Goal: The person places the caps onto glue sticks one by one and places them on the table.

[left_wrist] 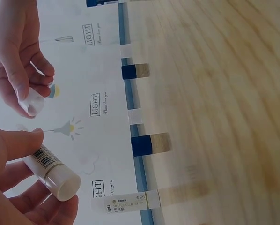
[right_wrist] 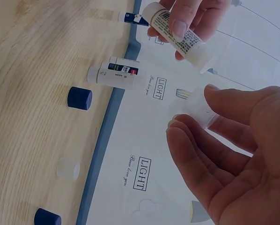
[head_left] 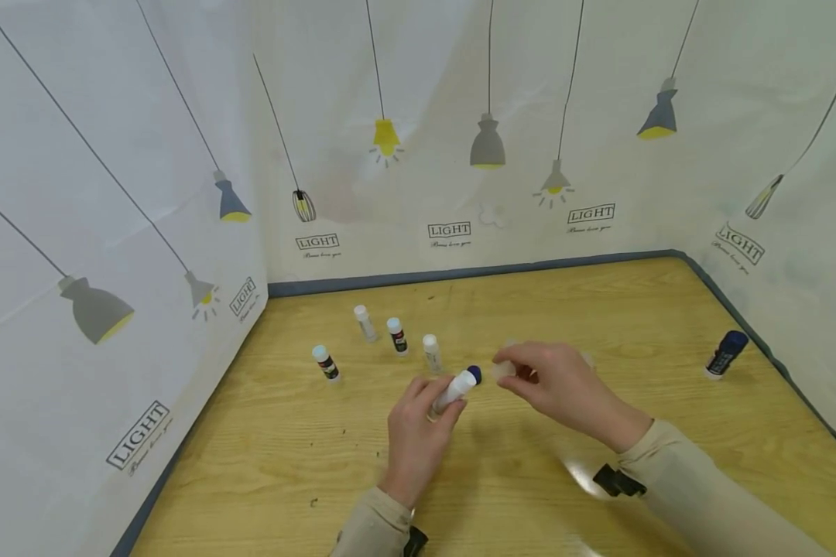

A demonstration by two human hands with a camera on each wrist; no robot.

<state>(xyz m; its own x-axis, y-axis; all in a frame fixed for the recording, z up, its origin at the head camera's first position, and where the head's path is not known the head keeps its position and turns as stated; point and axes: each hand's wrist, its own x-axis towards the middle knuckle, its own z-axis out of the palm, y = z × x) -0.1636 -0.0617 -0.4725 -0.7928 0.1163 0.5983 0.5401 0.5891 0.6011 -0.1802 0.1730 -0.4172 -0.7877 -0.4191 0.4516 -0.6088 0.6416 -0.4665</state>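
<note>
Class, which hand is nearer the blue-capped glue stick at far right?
Right. The right hand is left of the blue-capped glue stick; the left hand, holding a white glue stick, is farther left.

Overall light: soft and even, its source lying outside the frames.
Tabletop [head_left: 251, 480]: glare is flashing white beside the right sleeve [head_left: 704, 487].
Backdrop [head_left: 432, 186]: pale grey, its print slanting and stretching toward the sides — wide-angle distortion.
Held cap [head_left: 504, 370]: in the head view, washing out, losing its detail.
Held glue stick [left_wrist: 51, 164]: the barcode is showing, finer print blurring.
Blue cap [right_wrist: 79, 98]: casting a soft, brownish shadow.
Wrist views: looking dimmer — wood grain softening.
</note>
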